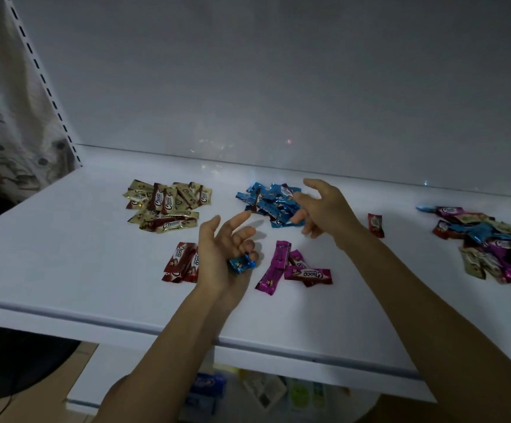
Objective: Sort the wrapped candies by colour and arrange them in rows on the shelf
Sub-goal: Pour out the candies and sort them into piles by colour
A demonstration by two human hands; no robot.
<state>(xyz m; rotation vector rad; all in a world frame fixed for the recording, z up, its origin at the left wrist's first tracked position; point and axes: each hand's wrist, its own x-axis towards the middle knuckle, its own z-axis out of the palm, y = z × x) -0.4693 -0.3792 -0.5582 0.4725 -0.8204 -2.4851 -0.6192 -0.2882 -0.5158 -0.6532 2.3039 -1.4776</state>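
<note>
The light is dim and a good deal is hard to read. The right hand point(324, 206) is blurred above the right edge of the blue pile point(271, 203) and hides part of it. Its fingers are spread and loosely bent, its grip slack, with nothing in it that I can see. The left hand point(223, 251) is turned palm up over the front of the shelf point(65, 239). Its lower fingers are curled round a blue candy point(242, 264) lying in the palm, and its forefinger points toward the blue pile. That hand covers the right side of the red group point(182, 262), so a count there is not possible.

The mixed heap point(492, 242) at the far right is cut off by the picture's edge; blue, purple, gold and red wrappers lie tangled in it. Under the shelf, some packets point(263, 389) are too blurred to name.

A gold pile point(165, 206) lies at the back left, with a few darker brown wrappers among it. The purple group point(291, 267) lies near the front, between the two forearms. A single red candy point(375, 225) lies alone, well apart from the red group, between the right wrist and the heap. A slotted upright point(43, 80) rises at the left, beside a patterned cloth point(4, 132).
</note>
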